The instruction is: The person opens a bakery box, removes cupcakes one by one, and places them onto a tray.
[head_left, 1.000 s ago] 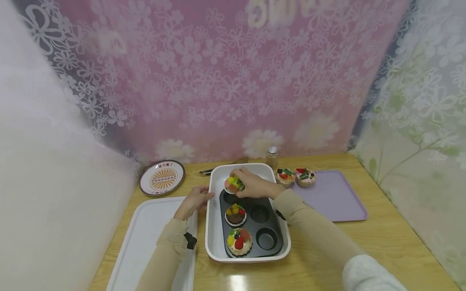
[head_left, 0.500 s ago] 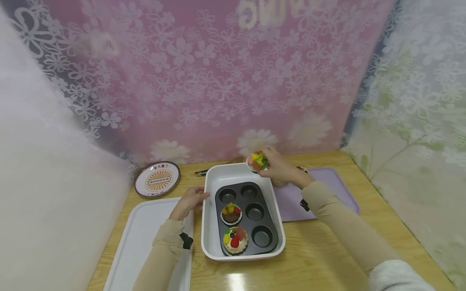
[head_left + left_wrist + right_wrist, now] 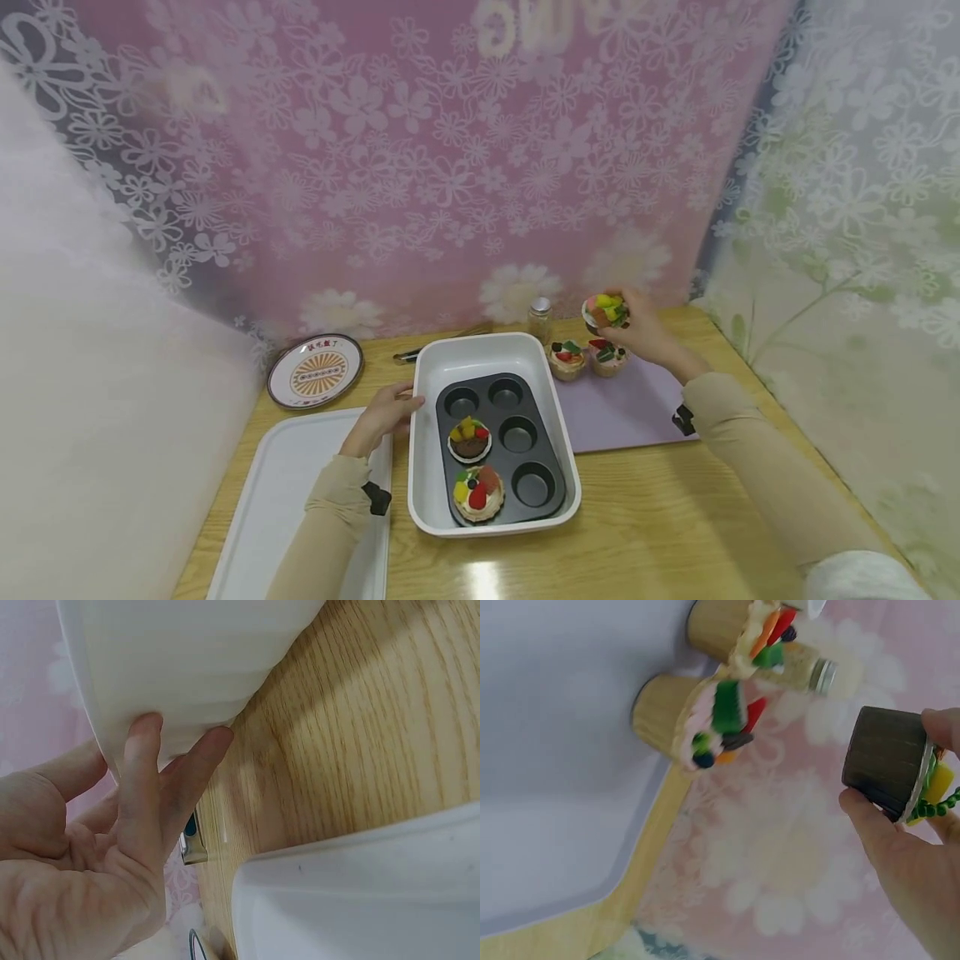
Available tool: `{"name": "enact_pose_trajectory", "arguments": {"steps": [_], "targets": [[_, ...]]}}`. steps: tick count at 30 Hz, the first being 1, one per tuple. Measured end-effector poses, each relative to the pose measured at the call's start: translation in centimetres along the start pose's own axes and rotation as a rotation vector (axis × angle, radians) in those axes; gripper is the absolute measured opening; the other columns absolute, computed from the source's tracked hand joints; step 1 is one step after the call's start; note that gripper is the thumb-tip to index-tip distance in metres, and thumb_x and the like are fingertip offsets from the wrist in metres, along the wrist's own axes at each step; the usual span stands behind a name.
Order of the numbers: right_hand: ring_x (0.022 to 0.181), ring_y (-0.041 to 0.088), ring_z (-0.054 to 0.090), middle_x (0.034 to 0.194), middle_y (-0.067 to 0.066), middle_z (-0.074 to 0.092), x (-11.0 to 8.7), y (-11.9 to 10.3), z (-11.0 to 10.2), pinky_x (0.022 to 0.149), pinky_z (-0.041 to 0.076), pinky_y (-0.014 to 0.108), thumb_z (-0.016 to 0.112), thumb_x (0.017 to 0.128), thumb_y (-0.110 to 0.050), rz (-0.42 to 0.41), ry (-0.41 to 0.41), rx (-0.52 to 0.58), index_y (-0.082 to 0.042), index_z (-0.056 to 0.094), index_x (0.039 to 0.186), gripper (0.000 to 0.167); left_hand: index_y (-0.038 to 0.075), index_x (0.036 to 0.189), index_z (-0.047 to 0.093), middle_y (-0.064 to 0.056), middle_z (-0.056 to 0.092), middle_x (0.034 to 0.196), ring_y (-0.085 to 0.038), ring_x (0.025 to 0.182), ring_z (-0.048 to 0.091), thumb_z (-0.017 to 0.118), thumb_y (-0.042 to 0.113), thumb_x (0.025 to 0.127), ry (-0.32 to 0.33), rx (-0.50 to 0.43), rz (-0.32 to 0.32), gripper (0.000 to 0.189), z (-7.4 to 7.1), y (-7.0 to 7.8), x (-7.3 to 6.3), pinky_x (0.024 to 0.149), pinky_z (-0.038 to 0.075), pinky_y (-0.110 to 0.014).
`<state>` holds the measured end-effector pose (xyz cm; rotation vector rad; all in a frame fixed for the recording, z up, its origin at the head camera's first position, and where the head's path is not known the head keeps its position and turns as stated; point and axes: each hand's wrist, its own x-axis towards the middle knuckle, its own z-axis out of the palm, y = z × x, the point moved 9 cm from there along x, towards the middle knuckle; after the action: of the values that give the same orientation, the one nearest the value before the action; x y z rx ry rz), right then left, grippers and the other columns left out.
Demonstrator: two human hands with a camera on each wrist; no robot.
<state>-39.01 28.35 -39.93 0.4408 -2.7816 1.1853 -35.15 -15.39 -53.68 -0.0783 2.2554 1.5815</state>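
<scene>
My right hand (image 3: 647, 328) holds a fruit-topped cupcake (image 3: 604, 310) with a dark brown cup (image 3: 885, 759), raised above the back of the lilac tray (image 3: 618, 408). Two cupcakes in pale cups stand below it at that tray's back left: one cream-topped cupcake (image 3: 566, 358) and one pink-topped cupcake (image 3: 671, 720). My left hand (image 3: 381, 419) grips the left rim of a deep white tub (image 3: 418, 492), with fingers (image 3: 142, 772) against its outer wall. Inside the tub lies a black muffin pan (image 3: 491, 467) bearing a chocolate cupcake (image 3: 470, 446) and a cream cupcake (image 3: 478, 497) in its left column.
A white tray (image 3: 300, 500) lies left of the tub. Behind stand a patterned oval plate (image 3: 315, 372) and a glass shaker (image 3: 539, 321) with a metal lid. Tongs (image 3: 407, 357) lie partly hidden behind the tub. Patterned cloth surrounds the wooden table (image 3: 637, 517).
My right hand has lifted the fruit-topped cupcake out of the pan's back left cup and carried it right, over the lilac tray. My left hand stays at the tub's rim.
</scene>
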Motion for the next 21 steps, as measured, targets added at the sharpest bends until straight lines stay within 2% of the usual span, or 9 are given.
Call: {"name": "enact_pose_trajectory", "arguments": {"steps": [6,10,16,21], "targets": [[0.137,0.053,0.043,0.152,0.036,0.037,-0.8,3.4,-2.3,0.111,0.045,0.069,0.071,0.099,-0.008,0.091,0.068,-0.014,0.007,0.032,0.155,0.070,0.005,0.160,0.042,-0.028,0.057,0.152,-0.032,0.114,0.073,0.061,0.022,0.108,-0.009,-0.004,0.004,0.058,0.1,0.1,0.0,0.075,0.061,-0.027],[0.135,0.054,0.044,0.149,0.038,0.040,-1.1,5.1,-3.1,0.111,0.041,0.070,0.073,0.098,-0.009,0.120,0.108,-0.057,0.008,0.035,0.153,0.068,0.005,0.161,0.041,-0.028,0.055,0.153,-0.037,0.120,0.071,0.060,0.021,0.109,-0.015,0.002,0.009,0.058,0.0,0.1,0.0,0.077,0.063,-0.029],[0.134,0.055,0.041,0.146,0.039,0.041,-1.6,7.2,-3.2,0.111,0.038,0.070,0.076,0.095,-0.006,0.124,0.129,-0.083,0.011,0.039,0.148,0.066,0.007,0.158,0.046,-0.026,0.058,0.151,-0.028,0.114,0.073,0.062,0.023,0.108,0.001,0.012,0.006,0.055,-0.1,-0.1,0.1,0.077,0.062,-0.028],[0.135,0.058,0.039,0.146,0.044,0.037,-2.2,9.2,-2.7,0.112,0.038,0.071,0.074,0.096,-0.007,0.182,0.106,-0.073,0.016,0.036,0.147,0.067,0.010,0.159,0.046,-0.025,0.058,0.152,-0.023,0.111,0.073,0.061,0.024,0.108,0.002,0.009,-0.007,0.055,0.0,-0.2,0.3,0.077,0.062,-0.028]]}}
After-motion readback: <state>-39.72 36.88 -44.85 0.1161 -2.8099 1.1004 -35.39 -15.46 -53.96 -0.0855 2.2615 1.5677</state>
